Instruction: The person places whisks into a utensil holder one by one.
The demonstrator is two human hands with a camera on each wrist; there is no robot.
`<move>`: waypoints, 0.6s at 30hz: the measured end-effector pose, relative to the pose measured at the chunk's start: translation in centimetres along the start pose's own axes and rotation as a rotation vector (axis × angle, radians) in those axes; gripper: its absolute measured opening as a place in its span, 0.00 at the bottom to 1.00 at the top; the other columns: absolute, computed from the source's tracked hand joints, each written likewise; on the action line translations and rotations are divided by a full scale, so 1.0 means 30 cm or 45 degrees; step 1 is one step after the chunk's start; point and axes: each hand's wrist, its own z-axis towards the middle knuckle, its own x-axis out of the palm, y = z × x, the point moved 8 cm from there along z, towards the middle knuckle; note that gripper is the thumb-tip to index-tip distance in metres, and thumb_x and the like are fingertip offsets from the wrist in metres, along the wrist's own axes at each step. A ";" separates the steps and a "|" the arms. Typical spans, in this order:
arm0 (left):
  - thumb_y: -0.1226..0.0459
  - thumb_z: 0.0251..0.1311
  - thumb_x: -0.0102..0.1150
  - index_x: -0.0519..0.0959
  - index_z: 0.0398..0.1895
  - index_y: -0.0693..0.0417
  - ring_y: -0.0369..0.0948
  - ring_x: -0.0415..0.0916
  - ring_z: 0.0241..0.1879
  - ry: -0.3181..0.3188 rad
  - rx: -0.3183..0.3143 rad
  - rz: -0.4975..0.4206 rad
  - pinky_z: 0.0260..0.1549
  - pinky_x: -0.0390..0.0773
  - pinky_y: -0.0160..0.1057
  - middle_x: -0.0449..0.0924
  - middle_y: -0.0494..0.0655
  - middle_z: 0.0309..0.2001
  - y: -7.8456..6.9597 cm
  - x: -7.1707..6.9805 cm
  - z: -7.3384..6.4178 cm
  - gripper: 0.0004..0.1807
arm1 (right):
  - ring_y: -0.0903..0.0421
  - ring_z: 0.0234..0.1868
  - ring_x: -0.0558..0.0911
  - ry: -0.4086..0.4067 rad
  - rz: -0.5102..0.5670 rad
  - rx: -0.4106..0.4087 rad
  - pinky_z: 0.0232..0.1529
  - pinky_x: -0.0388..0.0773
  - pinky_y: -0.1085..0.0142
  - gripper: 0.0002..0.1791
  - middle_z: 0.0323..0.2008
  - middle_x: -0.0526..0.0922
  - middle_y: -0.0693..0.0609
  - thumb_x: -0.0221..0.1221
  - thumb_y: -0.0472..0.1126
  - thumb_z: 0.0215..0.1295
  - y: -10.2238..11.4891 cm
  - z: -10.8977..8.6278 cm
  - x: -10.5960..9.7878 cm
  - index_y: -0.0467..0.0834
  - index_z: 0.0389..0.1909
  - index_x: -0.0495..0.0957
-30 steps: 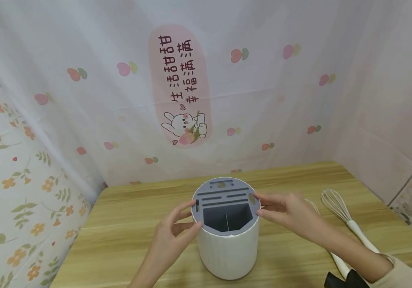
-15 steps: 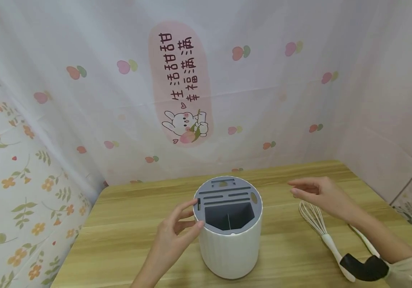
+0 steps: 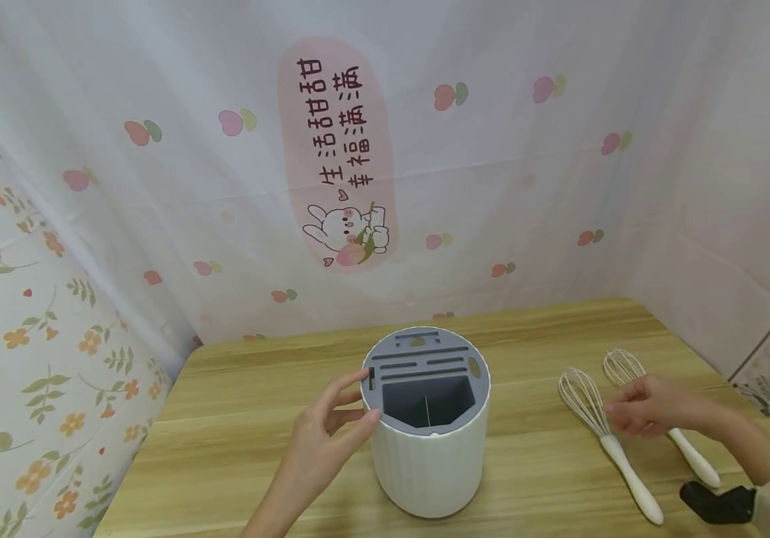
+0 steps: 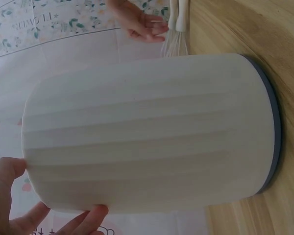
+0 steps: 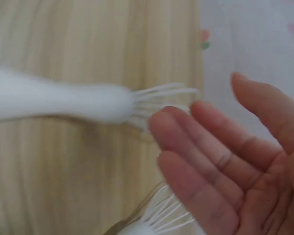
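Observation:
A white ribbed utensil holder point(image 3: 428, 474) stands upright in the middle of the table, its grey slotted lid point(image 3: 448, 342) on top. My left hand point(image 3: 324, 441) holds it by the left side of the rim, thumb in front and fingers behind; the left wrist view shows fingertips on the white wall point(image 4: 147, 137). Over on the right, my right hand point(image 3: 654, 407) hovers by two white-handled whisks, a left one point(image 3: 630, 478) and a right one point(image 3: 694, 457), overlapping the right one's wires. Its fingers are loosely extended and hold nothing in the right wrist view, near one whisk's wires point(image 5: 161, 98).
The wood-grain table point(image 3: 244, 433) ends at a back edge against a printed curtain point(image 3: 519, 187). A floral curtain point(image 3: 28, 373) hangs along the left side. Near the right sleeve is a black strap point(image 3: 718, 504).
My right hand has let go of the lid's right rim and moved right and downward to the whisks. My left hand stays on the holder.

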 end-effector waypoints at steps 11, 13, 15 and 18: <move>0.54 0.55 0.62 0.69 0.58 0.33 0.44 0.77 0.46 0.006 -0.034 -0.003 0.38 0.78 0.36 0.73 0.50 0.53 0.002 0.001 0.001 0.26 | 0.63 0.17 0.78 0.292 0.115 0.058 0.15 0.70 0.76 0.17 0.16 0.79 0.49 0.52 0.35 0.64 -0.091 -0.039 0.105 0.22 0.24 0.73; 0.53 0.55 0.62 0.69 0.58 0.33 0.44 0.76 0.46 0.008 -0.040 0.004 0.38 0.78 0.37 0.73 0.50 0.53 0.002 0.001 0.001 0.26 | 0.63 0.16 0.78 0.298 0.121 0.065 0.15 0.71 0.74 0.19 0.15 0.79 0.49 0.53 0.35 0.64 -0.102 -0.042 0.115 0.22 0.21 0.72; 0.53 0.55 0.62 0.69 0.58 0.33 0.44 0.76 0.46 0.011 -0.045 0.008 0.38 0.78 0.37 0.73 0.50 0.53 0.003 0.001 0.000 0.26 | 0.62 0.16 0.79 0.298 0.131 0.065 0.15 0.72 0.73 0.19 0.15 0.80 0.48 0.54 0.35 0.64 -0.112 -0.043 0.123 0.22 0.20 0.72; 0.53 0.55 0.62 0.69 0.58 0.33 0.44 0.76 0.46 0.011 -0.044 0.006 0.38 0.78 0.37 0.73 0.50 0.53 0.003 0.002 -0.001 0.26 | 0.61 0.16 0.79 0.305 0.164 0.069 0.16 0.74 0.71 0.18 0.15 0.80 0.47 0.54 0.35 0.63 -0.125 -0.043 0.132 0.22 0.21 0.73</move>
